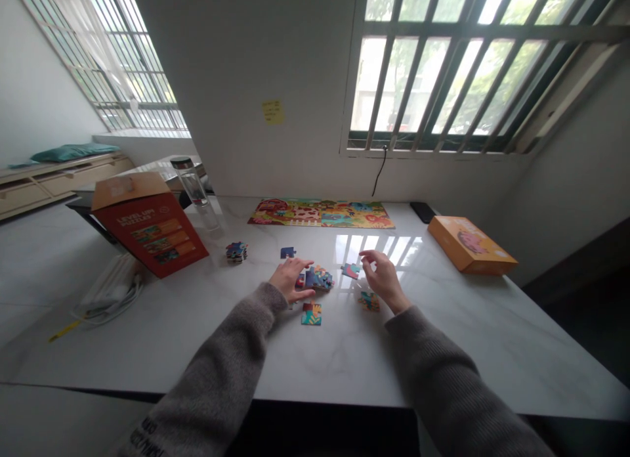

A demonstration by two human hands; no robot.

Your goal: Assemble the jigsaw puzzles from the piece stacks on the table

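Observation:
My left hand (291,280) rests over the middle of the table, thumb and fingers spread around the left end of a small pile of jigsaw puzzle pieces (321,278). Part of a red and blue piece shows beneath its palm. My right hand (384,281) is beside a loose pink and teal puzzle piece (351,270), its fingers bent and apart with nothing visible between them. Under its wrist lies a teal and yellow piece (369,301). Nearer me is a green and orange piece (311,314); a dark blue piece (288,252) lies beyond my left hand.
A stack of puzzle pieces (237,251) stands at left, near a red puzzle box (162,237) and a glass bottle (191,181). Joined puzzles (322,213) lie along the wall. An orange box (470,245) and black phone (422,213) are at right; a white power strip (111,280) lies left.

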